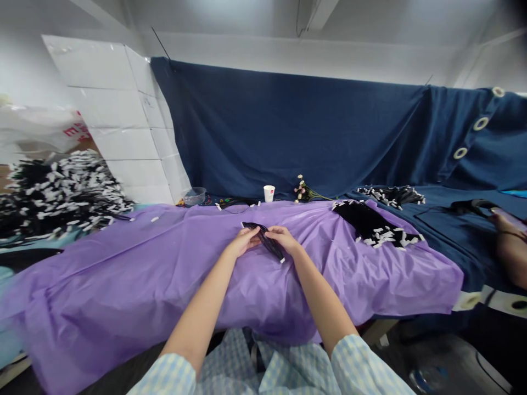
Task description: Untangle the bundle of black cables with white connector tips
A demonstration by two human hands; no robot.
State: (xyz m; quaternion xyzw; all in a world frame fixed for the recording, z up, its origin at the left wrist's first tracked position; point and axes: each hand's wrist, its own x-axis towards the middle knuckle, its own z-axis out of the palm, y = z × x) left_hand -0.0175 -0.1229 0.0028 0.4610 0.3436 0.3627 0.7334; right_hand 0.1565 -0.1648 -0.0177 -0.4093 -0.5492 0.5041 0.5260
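Between my two hands is a black cable harness (272, 247) of thin wires, with a white connector on its lower right end. It slants from upper left to lower right above the purple cloth (197, 263). My left hand (246, 241) pinches it on the left side, near its upper part. From the right, the thumb and fingers of my right hand (284, 238) grip the middle. To the right on the cloth lies a bundle of similar black cables (362, 219) with white ends. A single thin cable (236, 210) with white ends rests at the cloth's back edge.
A large heap of black cables with white connectors (69, 186) is at left, beside stacked white boxes (119, 120). A paper cup (269, 193), a clear bowl (195, 195) and flowers (302, 189) stand behind. More cables (393, 195) and another person's hand (510, 241) are at right.
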